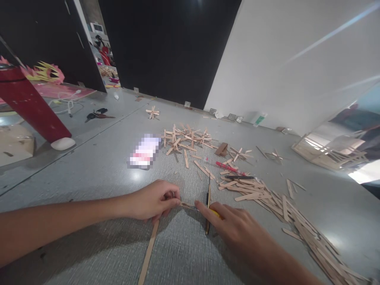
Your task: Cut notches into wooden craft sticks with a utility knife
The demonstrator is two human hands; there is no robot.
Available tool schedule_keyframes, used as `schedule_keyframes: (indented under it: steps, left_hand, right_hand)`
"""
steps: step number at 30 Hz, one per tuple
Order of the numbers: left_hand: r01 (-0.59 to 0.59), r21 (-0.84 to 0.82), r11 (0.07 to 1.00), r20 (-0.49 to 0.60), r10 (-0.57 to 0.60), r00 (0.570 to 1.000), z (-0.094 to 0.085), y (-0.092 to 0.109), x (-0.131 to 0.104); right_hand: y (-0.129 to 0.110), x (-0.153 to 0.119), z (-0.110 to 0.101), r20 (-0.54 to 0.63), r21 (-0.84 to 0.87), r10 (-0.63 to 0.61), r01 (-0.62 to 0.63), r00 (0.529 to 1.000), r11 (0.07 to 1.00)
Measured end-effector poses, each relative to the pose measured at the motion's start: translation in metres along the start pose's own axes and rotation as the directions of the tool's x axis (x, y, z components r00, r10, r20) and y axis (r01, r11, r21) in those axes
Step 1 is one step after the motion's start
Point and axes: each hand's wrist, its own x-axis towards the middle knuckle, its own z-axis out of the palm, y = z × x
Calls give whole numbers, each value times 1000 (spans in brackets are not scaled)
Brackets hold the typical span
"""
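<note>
My left hand (pixel 158 200) is closed, with thumb and fingers pinching the end of a small wooden stick (pixel 183 204). My right hand (pixel 234 223) grips a yellow-handled craft knife (pixel 215 213), its index finger stretched forward along the knife. The knife's blade end meets the stick in the gap between my hands; the exact contact is too small to make out. Beneath my left hand, a longer flat wooden stick (pixel 149 253) runs toward me. A thin dark and gold pen-like tool (pixel 208 198) lies beside my right hand, partly covered by its fingers.
Wooden sticks (pixel 285 209) spread in a heap to the right. Star-shaped stick pieces (pixel 190 136) cluster further back. A lit phone (pixel 145 151), red pen (pixel 230 168), black pen (pixel 240 177), keys (pixel 97 114), red bottle (pixel 35 103) and white mouse (pixel 63 143) lie about the grey table.
</note>
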Motion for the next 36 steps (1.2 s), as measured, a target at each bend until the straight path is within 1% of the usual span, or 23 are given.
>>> schedule_keyframes:
  steps: [5,9,11,14,17,23,26,29,32,36]
  left_hand:
    - [-6,-5,1000,0,6,1000,0,-2,1]
    - [-5,-8,1000,12,5,1000,0,-2,2]
    - [-13,-8,1000,19,13,1000,0,-1,1]
    - [-35,-10,999,20,35,999,-1,-1,1]
    - [-40,-16,999,33,41,999,-3,-2,1]
    - [-25,-21,999,60,26,998,-5,-5,4]
    - [-20,-13,1000,61,21,998,-6,-5,5]
    - [-13,-6,1000,56,13,998,-6,-3,5]
    - [5,12,1000,41,-6,999,-5,-1,3]
    - [24,35,999,18,-25,1000,-3,2,1]
  right_hand:
    - [-1,1,-1,10,-14,-5,5,1000,1000]
    - [-3,1,-1,-1,-56,-13,13,1000,998]
    - [-5,1,-1,-12,-101,-24,23,1000,995]
    - [-8,0,-1,-17,-213,-61,56,998,975]
    - [-13,-1,0,-15,-271,-58,51,998,961]
    - [-20,-5,7,5,-191,62,-60,998,980]
    - [-21,-6,5,10,-147,92,-89,996,985]
    - [-20,-6,-2,46,-102,120,-115,992,988]
    - [-13,-5,-14,103,-68,143,-136,984,988]
    - [-5,-1,-27,179,1,124,-126,976,992]
